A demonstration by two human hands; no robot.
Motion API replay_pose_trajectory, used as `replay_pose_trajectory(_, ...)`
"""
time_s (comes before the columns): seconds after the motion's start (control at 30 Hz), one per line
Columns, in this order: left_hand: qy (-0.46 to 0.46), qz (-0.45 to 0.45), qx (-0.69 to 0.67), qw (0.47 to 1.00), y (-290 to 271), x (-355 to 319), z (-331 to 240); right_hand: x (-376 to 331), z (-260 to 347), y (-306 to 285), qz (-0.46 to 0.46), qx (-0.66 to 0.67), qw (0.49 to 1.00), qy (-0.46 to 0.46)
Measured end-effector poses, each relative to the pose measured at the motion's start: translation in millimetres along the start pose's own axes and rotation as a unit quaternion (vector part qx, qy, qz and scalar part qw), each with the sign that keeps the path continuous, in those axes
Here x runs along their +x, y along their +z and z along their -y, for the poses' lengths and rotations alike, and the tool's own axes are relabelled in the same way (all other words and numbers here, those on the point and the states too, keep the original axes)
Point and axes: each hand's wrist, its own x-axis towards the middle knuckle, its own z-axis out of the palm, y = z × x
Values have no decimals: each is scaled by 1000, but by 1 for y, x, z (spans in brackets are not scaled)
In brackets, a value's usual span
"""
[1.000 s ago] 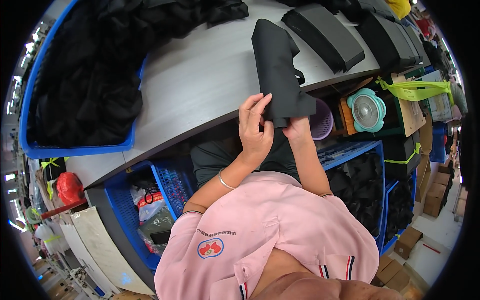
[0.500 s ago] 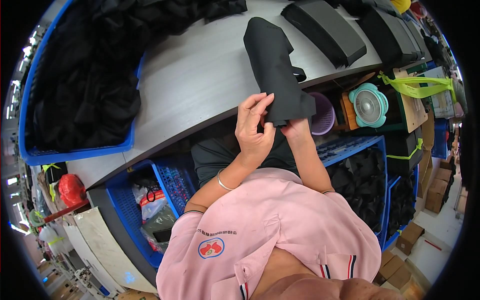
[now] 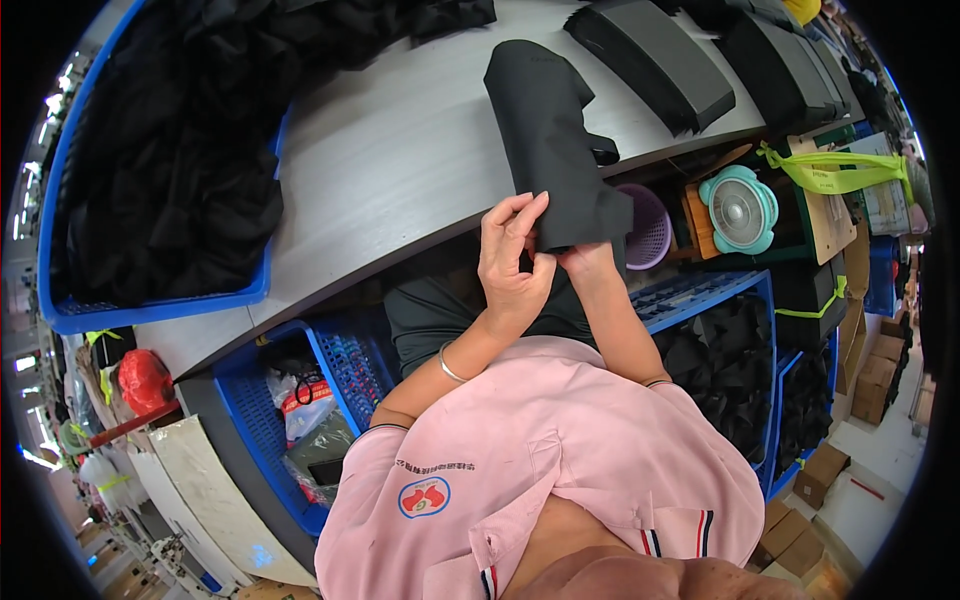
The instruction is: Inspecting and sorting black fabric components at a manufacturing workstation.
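Observation:
A long, dark piece of black fabric (image 3: pixel 550 140), sleeve-like with a rounded far end, stretches from the grey table's front edge toward me. A small black loop stands out from its right side. My left hand (image 3: pixel 512 262) has its fingertips and thumb at the fabric's near left edge, closed on it. At the near right end, my right hand (image 3: pixel 590 260) grips the same piece, its fingers hidden beneath the cloth. The far end of the fabric lies over the table (image 3: pixel 390 150).
A blue crate (image 3: pixel 160 312) heaped with black fabric stands on the table's left. Stacked black pieces (image 3: pixel 655 65) lie at the far right. Below the right edge are a purple basket (image 3: pixel 648 228), a teal fan (image 3: pixel 740 210) and filled blue crates (image 3: pixel 700 290). Another blue crate (image 3: pixel 270 420) sits left of my lap.
The fabric has shifted slightly toward me, and both hands have moved a little with it. A folded bit at its near edge shows less now.

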Motion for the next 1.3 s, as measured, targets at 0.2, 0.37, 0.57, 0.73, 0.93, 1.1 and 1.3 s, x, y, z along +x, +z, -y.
replay_pose_trajectory(0.2, -3, 2, -32, 999, -9, -1, 5, 7, -9, -3, -125, -97, 984, -88)
replay_pose_trajectory(0.37, 39, -15, 119, 992, -22, -4, 38, 16, -12, -22, -101, -573, 802, -134)
replay_pose_trajectory(0.57, -320, -68, -192, 925, -28, -22, 77, 31, 10, -15, 78, -625, 775, 55)
replay_pose_trajectory(0.73, -383, -56, -316, 866, -2, -41, 88, 15, -42, 1, 9, -904, 390, -177)
replay_pose_trajectory(0.93, -407, 37, -354, 841, -4, -41, 81, -1, -41, 28, 43, -920, 374, -112)
replay_pose_trajectory(1.1, -479, 69, -302, 821, 5, -57, 107, 8, -39, 23, 74, -883, 397, -238)
replay_pose_trajectory(1.3, -481, 85, -340, 804, -1, -50, 99, 8, -31, 6, 149, -932, 326, -60)
